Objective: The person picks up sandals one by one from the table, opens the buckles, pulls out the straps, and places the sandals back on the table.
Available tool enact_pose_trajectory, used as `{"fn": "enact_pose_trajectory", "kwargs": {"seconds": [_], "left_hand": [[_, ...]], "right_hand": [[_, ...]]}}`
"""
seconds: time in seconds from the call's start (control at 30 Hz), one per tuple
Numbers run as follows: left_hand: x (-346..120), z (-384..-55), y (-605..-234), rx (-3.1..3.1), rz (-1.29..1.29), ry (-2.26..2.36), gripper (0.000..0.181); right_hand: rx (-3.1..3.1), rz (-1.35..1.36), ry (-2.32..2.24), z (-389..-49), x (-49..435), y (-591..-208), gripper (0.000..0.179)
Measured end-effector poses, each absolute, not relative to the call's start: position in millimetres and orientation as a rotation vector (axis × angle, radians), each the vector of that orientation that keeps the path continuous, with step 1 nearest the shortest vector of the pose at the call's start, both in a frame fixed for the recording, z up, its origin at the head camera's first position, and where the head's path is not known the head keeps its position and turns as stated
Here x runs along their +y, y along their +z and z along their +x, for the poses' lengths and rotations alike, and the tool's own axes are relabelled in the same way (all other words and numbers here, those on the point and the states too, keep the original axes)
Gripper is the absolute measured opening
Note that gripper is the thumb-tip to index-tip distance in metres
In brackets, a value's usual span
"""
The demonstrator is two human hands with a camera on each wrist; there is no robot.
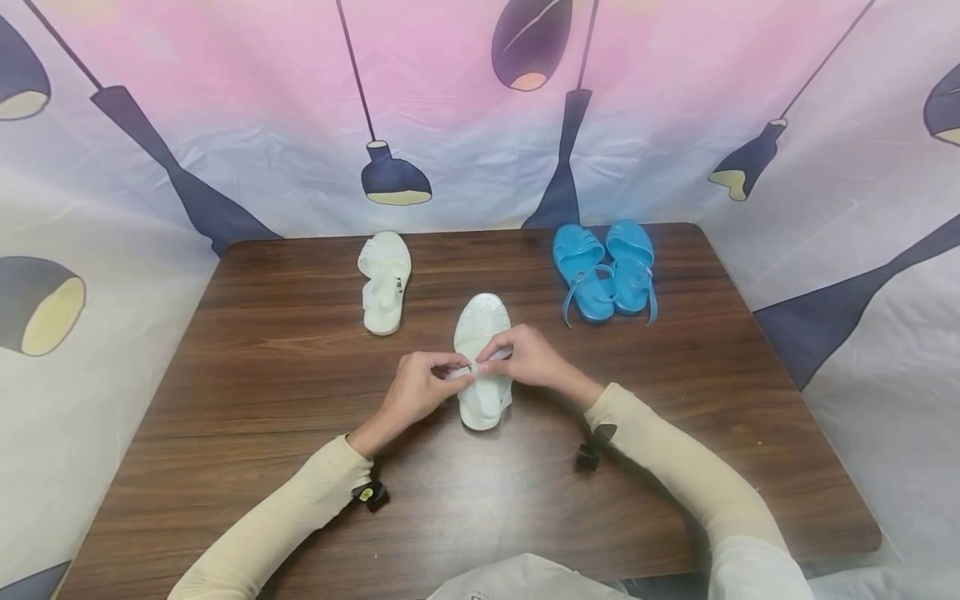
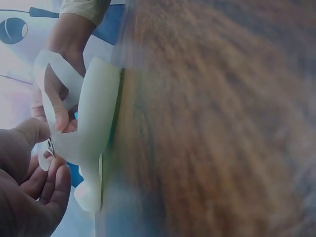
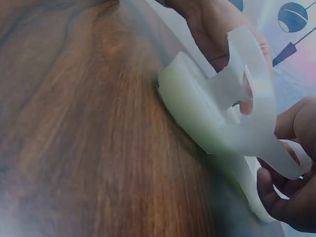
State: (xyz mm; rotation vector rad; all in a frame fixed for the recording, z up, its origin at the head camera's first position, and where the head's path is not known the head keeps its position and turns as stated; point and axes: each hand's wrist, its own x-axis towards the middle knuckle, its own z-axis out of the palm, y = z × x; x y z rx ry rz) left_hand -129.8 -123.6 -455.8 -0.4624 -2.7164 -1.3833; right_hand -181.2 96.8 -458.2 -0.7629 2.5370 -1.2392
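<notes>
Nearest, long cream sleeves [image 1: 292, 508] spanned the front of the dark brown, wood-grained worktop [image 1: 480, 500]. Beyond them, a glossy white sandal [image 1: 486, 392] of soft-looking plastic rested sole-down around the middle of the worktop, which presumably gave both hands a firm base. From one side, the left hand [image 1: 426, 387] pinched a small metal buckle [image 2: 51, 146] between thumb and fingers; from the other, the right hand [image 1: 525, 358] pinched white strapping [image 3: 264, 98] close by. That opposed grip probably held the pliant band steady with its fastening accessible.

The sandal's toe pointed away from the person and its heel toward them, so its long axis ran nearly straight from front to back. Farther off to the left, a matching second white sandal [image 1: 386, 292] lay nearly parallel, toe also outward. To the right, a pair of bright blue plastic sandals [image 1: 633, 250] sat side by side, toes away, seemingly set aside to leave room. Behind everything hung a pink-and-blue cloth [image 1: 465, 100] printed with dark lamps.
</notes>
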Motion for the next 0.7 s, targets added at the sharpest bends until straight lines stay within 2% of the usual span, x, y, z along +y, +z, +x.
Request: {"fn": "enact_pose_trajectory", "kwargs": {"seconds": [0.3,0.7], "left_hand": [[-128,-132,-454,-2.720,-0.428,-1.388,0.016],[-126,-132,-455,-2.701,-0.418,-1.524,0.017]], "right_hand": [[2.487,-0.704,-1.286,-177,103,-466,0.006],[2.551,-0.655,-1.298,-182,115,-458,0.008]]}}
